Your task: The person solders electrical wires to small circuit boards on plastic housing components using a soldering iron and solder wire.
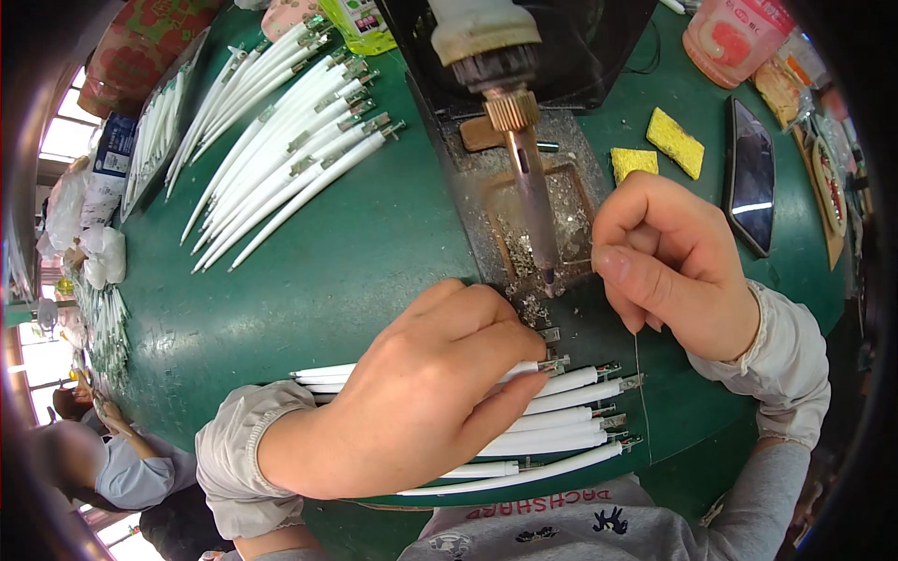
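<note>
My left hand (412, 397) is closed round a slim white tube (526, 370) by its metal-tipped end, just below the soldering iron's tip. That soldering iron (529, 192) hangs point down, fixed from above. Right of the tip, my right hand (678, 266) pinches a thin solder wire, thumb against forefinger. A strand of the solder wire (642, 393) trails down from this hand toward the table's near edge. Under and beside my left hand lie several more white tubes (561, 438), their metal ends pointing right. My left hand hides most of the held tube.
Bundles of white tubes (281, 173) lie at the far left. Beneath the iron is a tray (591, 201) with solder scraps. Yellow sponges (675, 142), a phone (751, 178) and a pink cup (734, 39) stand to the right. Another person (140, 467) sits at the left.
</note>
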The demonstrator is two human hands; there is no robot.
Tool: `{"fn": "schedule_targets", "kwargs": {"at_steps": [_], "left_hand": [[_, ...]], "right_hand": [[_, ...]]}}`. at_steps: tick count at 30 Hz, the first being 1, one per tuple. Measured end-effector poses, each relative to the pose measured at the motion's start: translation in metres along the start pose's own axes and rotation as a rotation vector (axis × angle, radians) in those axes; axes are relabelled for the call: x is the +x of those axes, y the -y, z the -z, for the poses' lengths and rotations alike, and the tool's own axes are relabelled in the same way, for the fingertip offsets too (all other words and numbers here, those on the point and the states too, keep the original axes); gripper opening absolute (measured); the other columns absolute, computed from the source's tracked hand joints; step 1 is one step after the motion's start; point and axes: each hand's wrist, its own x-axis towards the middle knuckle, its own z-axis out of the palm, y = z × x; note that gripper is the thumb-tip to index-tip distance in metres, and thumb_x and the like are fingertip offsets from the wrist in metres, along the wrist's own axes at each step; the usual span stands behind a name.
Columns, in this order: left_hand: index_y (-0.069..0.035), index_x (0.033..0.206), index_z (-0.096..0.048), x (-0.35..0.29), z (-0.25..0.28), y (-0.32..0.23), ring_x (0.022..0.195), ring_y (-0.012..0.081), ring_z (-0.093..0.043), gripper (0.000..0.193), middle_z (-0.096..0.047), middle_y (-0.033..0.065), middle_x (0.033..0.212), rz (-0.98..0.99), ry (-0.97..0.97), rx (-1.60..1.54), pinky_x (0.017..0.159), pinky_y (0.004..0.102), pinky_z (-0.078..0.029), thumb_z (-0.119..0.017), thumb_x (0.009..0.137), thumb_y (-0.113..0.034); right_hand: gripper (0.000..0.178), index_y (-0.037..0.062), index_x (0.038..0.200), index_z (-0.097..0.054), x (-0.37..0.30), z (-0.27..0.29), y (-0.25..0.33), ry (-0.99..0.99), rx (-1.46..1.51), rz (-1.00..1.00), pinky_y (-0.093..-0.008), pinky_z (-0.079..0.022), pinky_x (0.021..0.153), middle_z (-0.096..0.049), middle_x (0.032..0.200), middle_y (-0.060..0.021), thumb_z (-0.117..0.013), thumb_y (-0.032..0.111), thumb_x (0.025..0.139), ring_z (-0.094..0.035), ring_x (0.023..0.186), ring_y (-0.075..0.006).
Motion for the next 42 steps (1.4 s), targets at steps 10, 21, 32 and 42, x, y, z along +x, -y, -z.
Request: {"fn": "schedule_targets", "kwargs": {"at_steps": [10, 21, 32, 42], "left_hand": [[0.002, 0.09, -0.056, 0.024, 0.033, 0.032, 0.078, 0.0332, -0.051, 0.019, -0.054, 0.015, 0.084, 0.085, -0.454, 0.696, 0.069, 0.0394, -0.042, -0.063, 0.074, -0.006], [0.002, 0.09, -0.054, 0.026, 0.038, 0.065, 0.081, 0.032, -0.048, 0.02, -0.053, 0.0144, 0.088, 0.117, -0.419, 0.897, 0.07, 0.0418, -0.04, -0.059, 0.071, 0.003], [0.0, 0.079, -0.055, 0.009, 0.021, -0.01, 0.073, 0.0326, -0.056, 0.015, -0.057, 0.0114, 0.073, 0.106, -0.177, 0.674, 0.094, 0.0484, -0.039, -0.064, 0.067, 0.003], [0.001, 0.078, -0.055, -0.004, 0.017, -0.027, 0.068, 0.0272, -0.06, 0.024, -0.059, 0.0116, 0.075, 0.116, -0.098, 0.335, 0.059, 0.0316, -0.047, -0.072, 0.062, 0.003]], "right_hand": [[0.008, 0.002, 0.089, -0.046, -0.003, 0.004, -0.006, 0.098, -0.025, -0.034, -0.0186, -0.034, 0.044, -0.051, 0.059, -0.0008, -0.048, 0.01, 0.091, -0.048, 0.05, -0.0045], [0.009, 0.0027, 0.084, -0.048, -0.003, 0.001, -0.005, 0.067, -0.036, 0.068, -0.0281, -0.036, 0.044, -0.05, 0.055, -0.0053, -0.055, 0.008, 0.084, -0.047, 0.047, -0.0121], [0.011, 0.0023, 0.079, -0.055, -0.011, -0.004, -0.001, 0.008, -0.264, 0.107, -0.0201, -0.035, 0.044, -0.053, 0.06, 0.0012, -0.065, 0.004, 0.076, -0.046, 0.05, -0.0042], [0.024, 0.0027, 0.096, -0.054, -0.013, -0.01, 0.005, 0.092, -0.254, 0.059, -0.0178, -0.039, 0.043, -0.061, 0.073, -0.0011, -0.066, 0.007, 0.075, -0.052, 0.055, -0.0046]]}}
